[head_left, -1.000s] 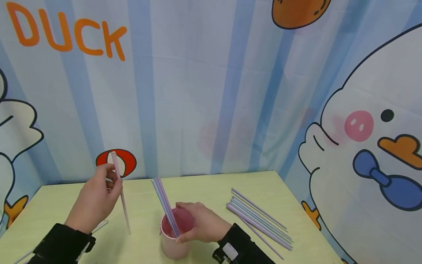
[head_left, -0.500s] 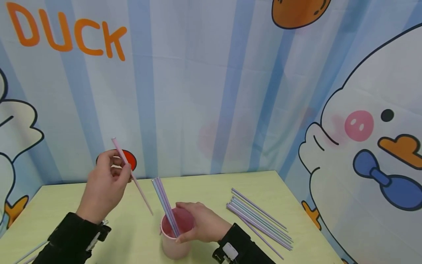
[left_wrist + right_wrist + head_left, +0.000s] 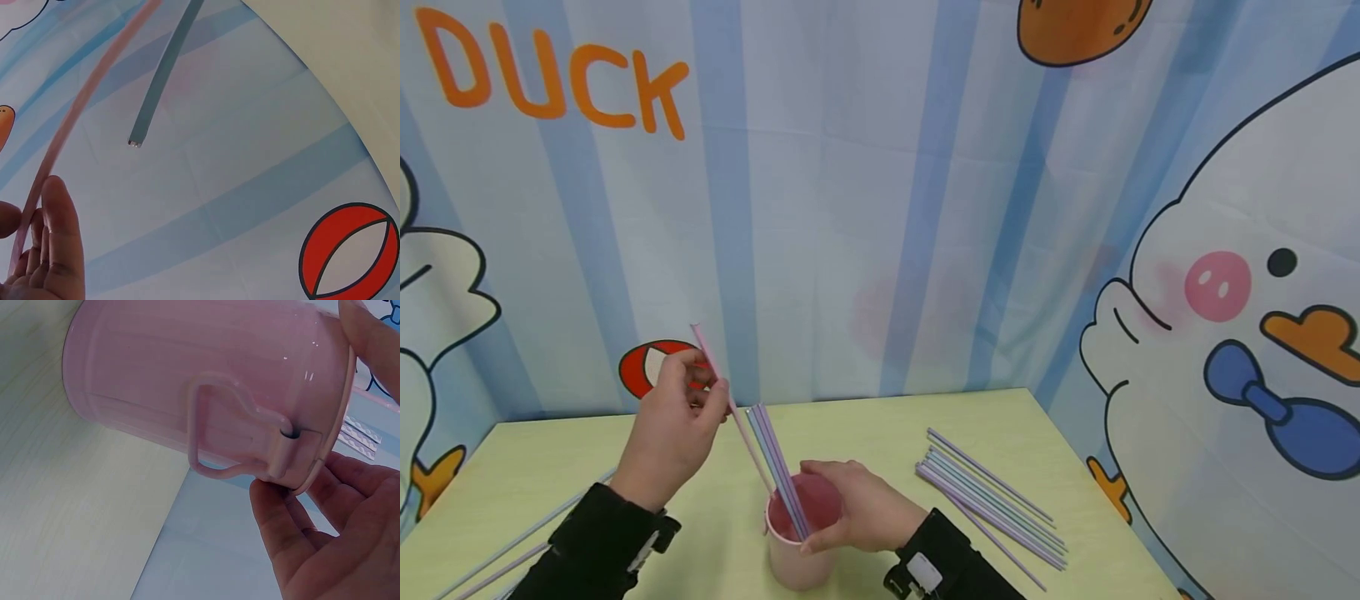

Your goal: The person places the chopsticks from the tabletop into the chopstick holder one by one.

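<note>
My left hand [image 3: 677, 425] pinches a slim pink straw [image 3: 747, 437] between thumb and fingers. It slants down to the right, its lower end at the left rim of a pink bucket [image 3: 801, 567]; whether the tip is inside is hard to tell. In the left wrist view the pink straw [image 3: 87, 94] runs up past the fingers, beside a blue-green straw [image 3: 162, 81]. Several blue and purple straws [image 3: 778, 471] lean left inside the bucket. My right hand [image 3: 865, 508] grips the bucket's rim from the right. A looped side handle [image 3: 197, 425] shows in the right wrist view.
Several purple and blue straws [image 3: 992, 508] lie in a loose bunch right of the bucket. More straws [image 3: 520, 537] lie at the left, partly behind the left sleeve. A duck-print curtain [image 3: 835, 208] hangs behind the pale yellow table [image 3: 880, 425].
My left hand has moved right with the pink straw, bringing its lower end from over the table to the bucket's rim. The right hand and bucket have stayed in place.
</note>
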Demonstrator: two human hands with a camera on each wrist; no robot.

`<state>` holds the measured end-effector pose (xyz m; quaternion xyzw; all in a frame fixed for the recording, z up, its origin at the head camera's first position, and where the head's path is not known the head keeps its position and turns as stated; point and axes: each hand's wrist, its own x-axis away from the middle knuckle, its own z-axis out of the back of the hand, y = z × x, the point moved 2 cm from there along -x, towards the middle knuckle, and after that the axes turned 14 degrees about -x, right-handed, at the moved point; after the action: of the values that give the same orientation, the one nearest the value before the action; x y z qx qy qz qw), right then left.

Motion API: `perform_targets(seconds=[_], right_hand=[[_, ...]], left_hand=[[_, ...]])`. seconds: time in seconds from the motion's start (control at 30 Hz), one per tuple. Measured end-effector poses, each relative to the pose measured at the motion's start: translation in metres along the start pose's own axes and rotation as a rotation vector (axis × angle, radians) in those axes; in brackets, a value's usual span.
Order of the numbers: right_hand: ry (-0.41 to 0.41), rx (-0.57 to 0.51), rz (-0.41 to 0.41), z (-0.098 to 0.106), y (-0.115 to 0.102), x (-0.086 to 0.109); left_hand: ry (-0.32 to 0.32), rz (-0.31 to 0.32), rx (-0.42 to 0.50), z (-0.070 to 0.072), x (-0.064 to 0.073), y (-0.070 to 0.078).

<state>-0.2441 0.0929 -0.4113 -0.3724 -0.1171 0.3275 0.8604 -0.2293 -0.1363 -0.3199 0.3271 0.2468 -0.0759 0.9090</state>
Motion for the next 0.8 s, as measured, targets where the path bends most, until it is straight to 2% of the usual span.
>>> perform_targets(seconds=[0.3, 0.6, 0.8], right_hand=[[0.0, 0.001, 0.028, 0.0, 0.001, -0.001], [-0.002, -0.005, 0.021, 0.001, 0.001, 0.0], [0.003, -0.001, 0.013, 0.001, 0.0, -0.001]], left_hand=[[-0.04, 0.018, -0.058, -0.019, 0.004, -0.007], [-0.148, 0.087, -0.141, -0.037, 0.011, -0.019], [-0.194, 0.109, -0.165, -0.047, 0.016, -0.024]])
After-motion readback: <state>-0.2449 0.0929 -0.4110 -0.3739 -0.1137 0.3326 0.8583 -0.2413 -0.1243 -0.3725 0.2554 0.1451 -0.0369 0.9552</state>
